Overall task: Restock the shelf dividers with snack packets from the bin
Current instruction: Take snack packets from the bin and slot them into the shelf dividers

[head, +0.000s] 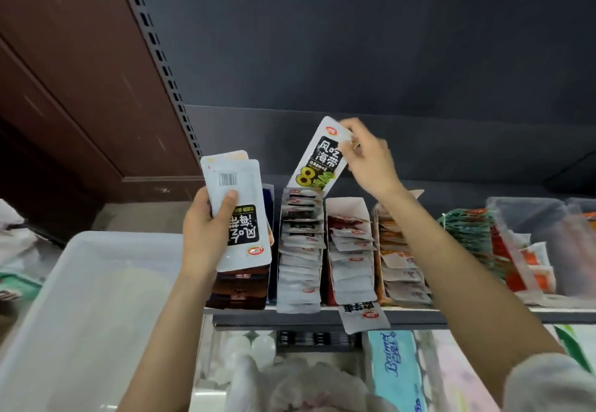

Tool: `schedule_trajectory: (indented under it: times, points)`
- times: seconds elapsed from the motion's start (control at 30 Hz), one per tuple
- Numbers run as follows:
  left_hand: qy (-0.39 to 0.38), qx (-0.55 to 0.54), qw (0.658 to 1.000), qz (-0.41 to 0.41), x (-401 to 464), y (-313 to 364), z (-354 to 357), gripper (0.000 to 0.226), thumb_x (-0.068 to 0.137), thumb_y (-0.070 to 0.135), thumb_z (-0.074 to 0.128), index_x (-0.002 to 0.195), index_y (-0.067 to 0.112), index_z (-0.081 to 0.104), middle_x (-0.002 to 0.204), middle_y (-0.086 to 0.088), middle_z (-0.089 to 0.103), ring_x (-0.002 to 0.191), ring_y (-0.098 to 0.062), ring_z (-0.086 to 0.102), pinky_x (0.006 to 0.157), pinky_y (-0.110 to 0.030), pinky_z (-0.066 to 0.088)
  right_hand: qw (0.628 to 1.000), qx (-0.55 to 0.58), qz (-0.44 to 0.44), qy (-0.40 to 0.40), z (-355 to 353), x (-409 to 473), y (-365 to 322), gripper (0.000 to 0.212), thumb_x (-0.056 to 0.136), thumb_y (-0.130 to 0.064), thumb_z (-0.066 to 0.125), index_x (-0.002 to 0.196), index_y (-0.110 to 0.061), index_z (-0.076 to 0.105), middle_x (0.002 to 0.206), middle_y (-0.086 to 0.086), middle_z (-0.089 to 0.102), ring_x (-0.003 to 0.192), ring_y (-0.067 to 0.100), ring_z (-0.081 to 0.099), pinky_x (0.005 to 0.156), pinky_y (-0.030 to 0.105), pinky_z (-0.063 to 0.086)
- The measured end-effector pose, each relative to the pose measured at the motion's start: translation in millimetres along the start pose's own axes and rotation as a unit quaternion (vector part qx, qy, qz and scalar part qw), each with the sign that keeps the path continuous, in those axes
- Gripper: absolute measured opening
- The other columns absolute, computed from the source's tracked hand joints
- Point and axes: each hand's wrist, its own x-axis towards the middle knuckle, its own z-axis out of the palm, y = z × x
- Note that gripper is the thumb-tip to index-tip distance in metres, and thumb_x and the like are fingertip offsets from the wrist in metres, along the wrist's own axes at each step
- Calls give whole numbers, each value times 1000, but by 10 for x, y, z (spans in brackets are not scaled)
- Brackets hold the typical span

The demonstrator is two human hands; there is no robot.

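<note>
— Looking left of the shelf (322, 315), what's there?

— A white bin (80, 282); I can't tell its contents. Beside it my left hand (206, 234) grips a small stack of packets (238, 211), thumb curled over the front one.

— And on the shelf?

— Divider rows (346, 205) packed with packets: brown (238, 289), white (300, 250), red-and-white (351, 250), orange (400, 260), then green (471, 231). My right hand (367, 160) pinches one seaweed packet (319, 156) by its top corner, its bottom edge touching the back of the white row.

— Anything else?

— One packet (362, 315) hangs over the shelf's front edge. Clear tubs (529, 215) sit at the shelf's right end; below it, a blue tissue pack (395, 369). Dark panel behind.
</note>
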Motion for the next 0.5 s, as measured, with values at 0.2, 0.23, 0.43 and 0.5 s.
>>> schedule_trajectory:
  times: [0.2,0.23,0.43,0.5]
  points:
    - [-33,-38,999,-11,43,-26,-39,11,96,25,53,107,21,56,90,12,65,67,6,63,50,-8,45,972,-176,-119,-99,207,-103,-153,26,97,-13,47,119,-24,56,76,-8,61,59,10,54,59,29,42]
    - [-37,-49,998,-15,41,-19,-43,11,96,25,54,106,22,56,90,12,66,66,7,64,50,-9,46,964,-193,-131,-129,257,-152,-174,26,98,-14,46,119,-24,58,70,-9,57,54,5,50,62,30,43]
    - [-41,-138,988,-57,-26,3,16,18,91,30,61,107,21,60,99,-2,72,89,-22,70,73,-40,56,928,-216,-13,-302,353,-383,-84,43,105,-29,24,147,-26,32,155,-4,26,144,11,14,119,36,8]
    - [-30,-151,987,-53,-56,22,67,15,90,29,63,104,24,58,100,-1,71,89,-19,70,72,-37,56,965,-143,-16,-221,297,-498,-134,47,104,-27,27,150,-28,21,158,-9,16,145,7,5,119,40,7]
